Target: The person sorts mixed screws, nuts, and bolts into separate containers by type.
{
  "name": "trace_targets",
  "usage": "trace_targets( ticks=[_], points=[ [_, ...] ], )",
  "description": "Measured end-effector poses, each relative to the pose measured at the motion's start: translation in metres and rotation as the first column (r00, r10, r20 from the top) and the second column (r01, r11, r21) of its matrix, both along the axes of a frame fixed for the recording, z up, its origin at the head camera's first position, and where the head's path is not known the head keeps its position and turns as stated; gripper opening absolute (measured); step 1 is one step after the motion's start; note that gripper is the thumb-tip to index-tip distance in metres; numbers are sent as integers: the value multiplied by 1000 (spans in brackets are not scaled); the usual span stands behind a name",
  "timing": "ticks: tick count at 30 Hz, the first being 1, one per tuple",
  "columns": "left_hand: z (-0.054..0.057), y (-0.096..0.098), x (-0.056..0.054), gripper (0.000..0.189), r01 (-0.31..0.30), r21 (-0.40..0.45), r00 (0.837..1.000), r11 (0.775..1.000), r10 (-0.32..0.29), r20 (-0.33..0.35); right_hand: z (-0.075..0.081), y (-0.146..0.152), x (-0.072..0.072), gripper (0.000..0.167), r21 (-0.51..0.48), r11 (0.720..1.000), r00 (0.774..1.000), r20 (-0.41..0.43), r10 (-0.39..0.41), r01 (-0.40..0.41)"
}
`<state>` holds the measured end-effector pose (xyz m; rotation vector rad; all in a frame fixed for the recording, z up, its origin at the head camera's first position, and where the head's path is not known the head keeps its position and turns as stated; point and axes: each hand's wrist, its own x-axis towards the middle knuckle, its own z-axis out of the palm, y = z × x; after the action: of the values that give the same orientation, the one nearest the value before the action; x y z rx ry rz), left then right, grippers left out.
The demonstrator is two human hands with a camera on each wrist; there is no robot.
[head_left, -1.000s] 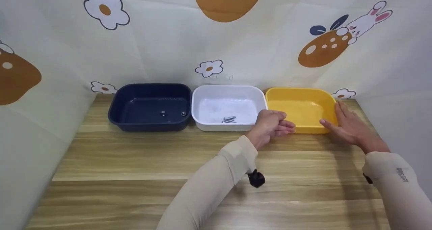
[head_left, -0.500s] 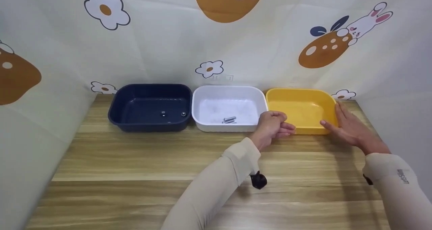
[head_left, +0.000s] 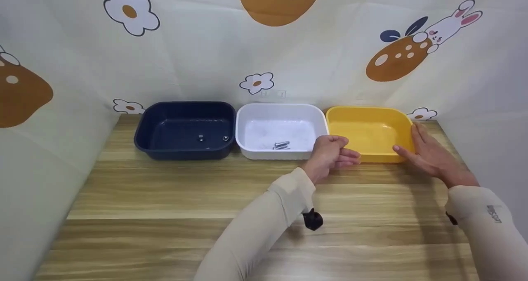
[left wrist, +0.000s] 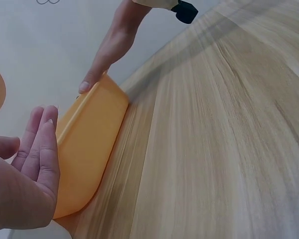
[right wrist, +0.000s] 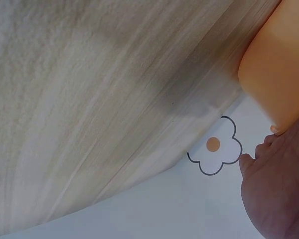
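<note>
My left hand (head_left: 328, 154) rests at the front left corner of a yellow plastic bin (head_left: 373, 158). Its longer fingers lie nearly straight against the bin's front wall, as the left wrist view shows, and the thumb and index finger come close together with nothing visible between them. On the other side, my right hand (head_left: 433, 155) lies along the bin's right wall with straight fingers, its thumb at the front right rim. A white bin (head_left: 276, 154) adjoins on the left, with several metal screws (head_left: 281, 145) in it. Beyond that, a navy bin (head_left: 185, 154) holds small metal nuts (head_left: 225, 138).
The three bins stand in a row at the back of the wood-grain table (head_left: 173, 198). Behind them hangs a pale printed cloth (head_left: 198, 46), which also rises at both sides. Each wrist carries a small black device (head_left: 313, 220).
Both hands keep their places at the yellow bin. Only a slight shift of the whole head view shows; the bins and their contents stay put.
</note>
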<state>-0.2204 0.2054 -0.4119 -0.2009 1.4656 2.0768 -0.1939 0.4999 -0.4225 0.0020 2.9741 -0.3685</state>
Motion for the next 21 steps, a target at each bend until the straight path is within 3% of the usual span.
trace_targets(
  ticks=[9,15,21],
  points=[
    [2,-9,1,10,32,22,999,999,-31,-36,0,-1,-1,99,0,1000,1000,21,-3,3],
    [2,-20,16,11,127,48,989,991,-124,-76,0,-1,-2,99,8,1000,1000,20,14,-15],
    [-2,-34,33,12,165,70,981,984,-156,-111,1,-1,-2,99,3,1000,999,36,1,-1]
  ],
)
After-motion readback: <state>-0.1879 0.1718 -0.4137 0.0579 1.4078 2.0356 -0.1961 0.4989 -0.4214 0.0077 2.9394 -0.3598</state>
